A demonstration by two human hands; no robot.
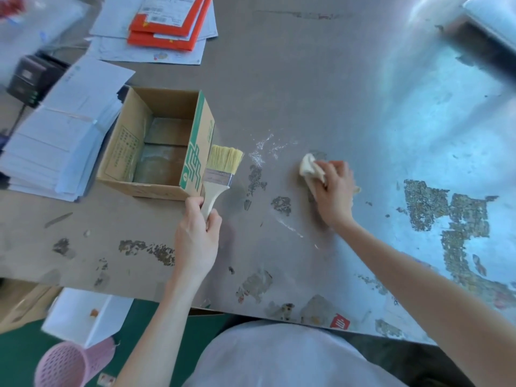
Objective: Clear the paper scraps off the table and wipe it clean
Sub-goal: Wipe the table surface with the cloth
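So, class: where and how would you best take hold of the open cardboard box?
Probably grip the cardboard box by its near wall's rim, from above on the person's side: the open top lets fingers hook inside, while stacked papers crowd its left.

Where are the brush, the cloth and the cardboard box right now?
brush (218, 178), head view, on its metal ferrule.
cloth (309, 166), head view, on its exposed bunched end.
cardboard box (198, 152), head view, on its green-printed right wall.
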